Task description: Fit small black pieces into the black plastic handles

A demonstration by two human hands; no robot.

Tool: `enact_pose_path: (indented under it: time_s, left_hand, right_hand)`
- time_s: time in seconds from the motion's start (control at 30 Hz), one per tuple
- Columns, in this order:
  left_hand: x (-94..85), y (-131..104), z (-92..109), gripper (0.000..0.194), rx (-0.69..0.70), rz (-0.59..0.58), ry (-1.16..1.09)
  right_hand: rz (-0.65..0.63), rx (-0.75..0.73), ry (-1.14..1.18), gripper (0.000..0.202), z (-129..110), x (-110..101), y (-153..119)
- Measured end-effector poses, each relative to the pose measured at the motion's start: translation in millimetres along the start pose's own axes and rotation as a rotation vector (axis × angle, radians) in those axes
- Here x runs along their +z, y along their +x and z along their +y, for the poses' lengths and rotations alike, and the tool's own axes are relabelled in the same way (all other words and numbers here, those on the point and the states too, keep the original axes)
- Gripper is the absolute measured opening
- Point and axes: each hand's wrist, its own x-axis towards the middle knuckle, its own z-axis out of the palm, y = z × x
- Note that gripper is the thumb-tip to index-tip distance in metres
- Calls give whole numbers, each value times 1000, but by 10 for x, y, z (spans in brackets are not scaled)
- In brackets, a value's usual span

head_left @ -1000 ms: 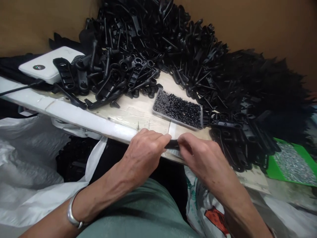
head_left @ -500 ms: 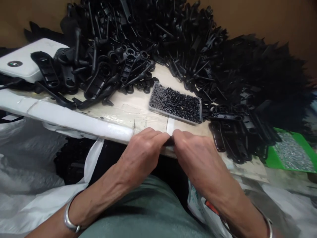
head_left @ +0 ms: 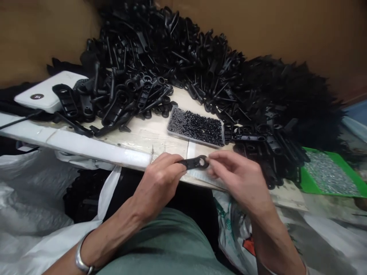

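**Black plastic lever held flat between both hands at the table edge**

Black plastic lever (head_left: 192, 163) is a slim, matte moulded piece with a rounded eye at its right end, where something pale shows in the hole. Its long axis runs left to right, nearly level, with the eye end pointing to the person's right. It hangs just above the near edge of the table (head_left: 86, 143), between the two hands.

At far left a smooth white box-shaped device (head_left: 47, 95) lies on the table with a dark cable leading away from it. Crumpled white plastic bags (head_left: 34, 191) sag below the table edge. The left hand (head_left: 159, 183) is curled, thumb and fingers pinched closed on the lever's left end; a metal bangle (head_left: 82, 259) circles that wrist.

Behind the hands a large heap of black plastic parts (head_left: 177, 68), glossy, long and looped, spreads across the table against a brown wall. A shallow clear rectangular tray (head_left: 195, 127) sits just beyond the lever, filled with tiny black grainy pieces.

The right hand (head_left: 237, 179) is loosely curled, its fingertips closed at the lever's eye end. At far right a green tray (head_left: 329, 177) holds small shiny silver pieces, too fine to identify.
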Motion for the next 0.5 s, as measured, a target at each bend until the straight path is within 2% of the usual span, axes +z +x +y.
enact_pose_path:
  time_s: [0.07, 0.1, 0.17, 0.27, 0.37, 0.5]
  left_hand:
    - [2, -6, 54, 15, 17, 82, -12]
    - [5, -6, 85, 14, 23, 110, -14]
    - [15, -5, 144, 15, 29, 144, -18]
    - [32, -13, 212, 15, 43, 147, -33]
    - [33, -31, 246, 15, 71, 160, -38]
    - [14, -46, 274, 15, 84, 163, -38]
  right_hand:
    - [161, 89, 220, 19, 45, -8, -91]
    - [201, 125, 309, 26, 55, 6, -132]
    - [165, 191, 495, 43, 48, 68, -196]
    - [14, 249, 788, 56, -1, 204, -233]
    - [8, 260, 967, 49, -45, 304, -224]
    - [35, 266, 1026, 43, -67, 322, -213]
